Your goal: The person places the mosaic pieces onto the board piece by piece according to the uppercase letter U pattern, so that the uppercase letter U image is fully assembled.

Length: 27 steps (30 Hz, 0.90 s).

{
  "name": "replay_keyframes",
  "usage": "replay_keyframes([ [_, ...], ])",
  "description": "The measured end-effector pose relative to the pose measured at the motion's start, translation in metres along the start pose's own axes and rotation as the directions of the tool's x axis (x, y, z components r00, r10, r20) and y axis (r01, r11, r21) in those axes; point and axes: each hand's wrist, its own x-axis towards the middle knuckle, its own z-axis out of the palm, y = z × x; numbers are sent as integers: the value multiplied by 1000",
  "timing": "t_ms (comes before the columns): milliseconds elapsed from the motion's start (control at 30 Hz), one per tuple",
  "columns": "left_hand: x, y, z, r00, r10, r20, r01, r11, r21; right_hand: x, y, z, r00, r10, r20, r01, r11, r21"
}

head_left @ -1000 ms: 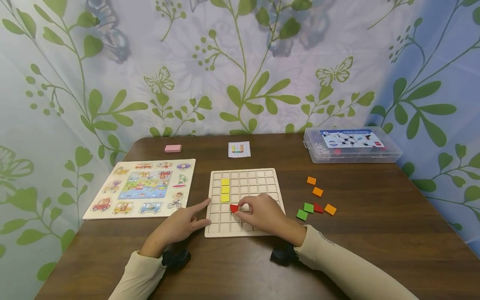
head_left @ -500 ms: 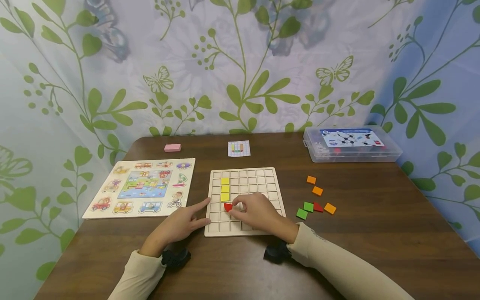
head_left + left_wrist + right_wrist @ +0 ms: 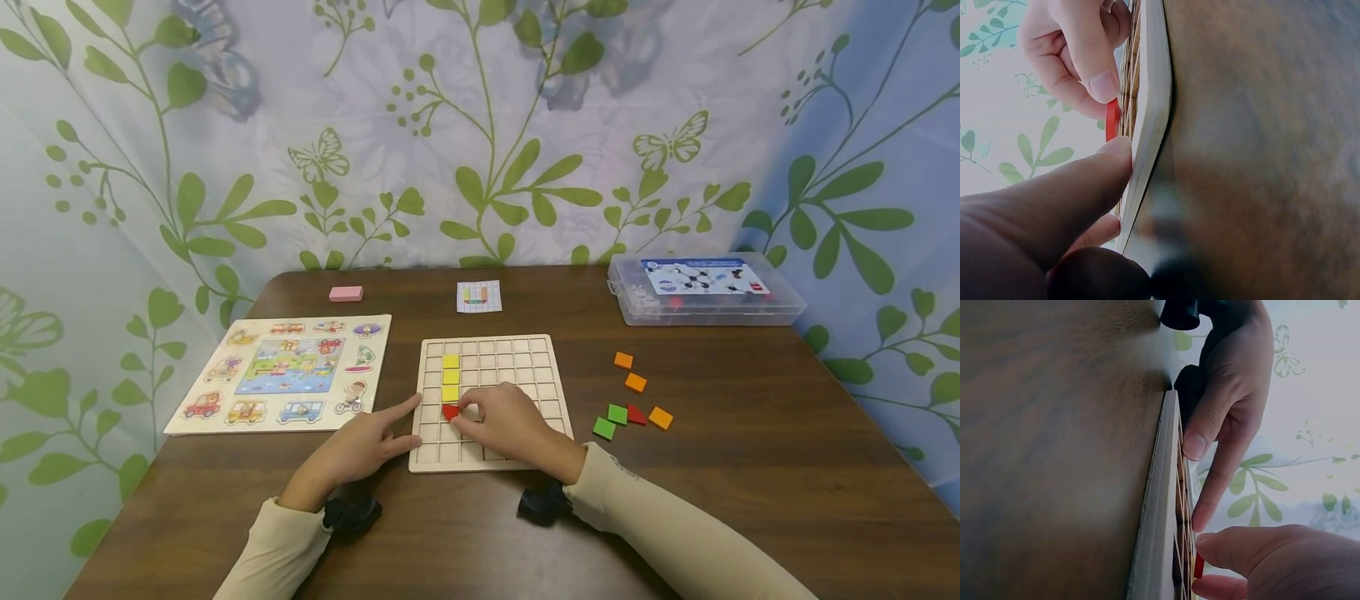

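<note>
Red tile (image 3: 449,412), pinched in your right hand (image 3: 507,423), was mid-frame, just below the yellow tiles (image 3: 450,376); your left hand (image 3: 369,448), straight-fingered, touched the wooden grid board (image 3: 523,361). Placement seemed in hand; next likely called for seating it squarely.

The chip (image 3: 449,413) in the right fingers (image 3: 480,397) was plain red, and just beyond them I saw yellow tiles (image 3: 450,377) on a pale wooden board (image 3: 525,352), patterned in squares. To the right of those fingers, green tiles (image 3: 617,414), orange tiles (image 3: 636,382) and a second red piece (image 3: 637,415) stood out against the dark brown, grained table (image 3: 787,467). Left of the left fingers (image 3: 399,411), the puzzle (image 3: 291,368) was cream, with multicoloured vehicles around a blue-and-green scene. Well beyond both sets of fingers were a pink block (image 3: 346,293), a white, grid-lined card (image 3: 478,297) with coloured shapes, and a clear case (image 3: 712,312) with a blue-and-white label. Behind, green leaves and butterflies patterned the whitish-lilac curtain (image 3: 420,200). Both sleeves (image 3: 285,537) were beige.
</note>
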Motion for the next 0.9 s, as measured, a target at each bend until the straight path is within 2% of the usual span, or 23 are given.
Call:
replay_keyframes([
  [900, 1, 1, -1, 1000, -14, 6, 14, 1000, 3, 3, -1, 0, 1000, 20, 8, -20, 999, -34],
])
